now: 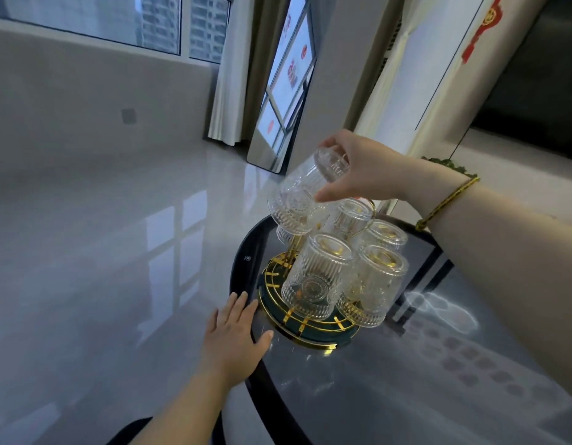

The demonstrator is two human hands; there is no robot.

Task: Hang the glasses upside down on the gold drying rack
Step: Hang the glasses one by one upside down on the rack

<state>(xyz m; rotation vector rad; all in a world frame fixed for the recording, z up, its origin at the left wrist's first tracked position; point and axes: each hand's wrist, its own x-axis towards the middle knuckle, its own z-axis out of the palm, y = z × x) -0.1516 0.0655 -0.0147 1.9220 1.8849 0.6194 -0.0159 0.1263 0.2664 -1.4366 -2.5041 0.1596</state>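
Note:
The gold drying rack (280, 263) stands on a round green and gold base (310, 332) on a dark glass table. Several ribbed clear glasses hang upside down on its arms, the nearest one (313, 281) at the front. My right hand (365, 168) grips another ribbed glass (297, 194) by its base, tilted mouth-down over the rack's far left side, above a partly hidden glass. My left hand (235, 335) lies flat, fingers apart, on the table edge just left of the base.
The round dark table (390, 380) has its rim running under my left hand. Glossy floor (101, 252) stretches to the left. A leaning mirror (278, 101), curtains and a wall stand behind the rack.

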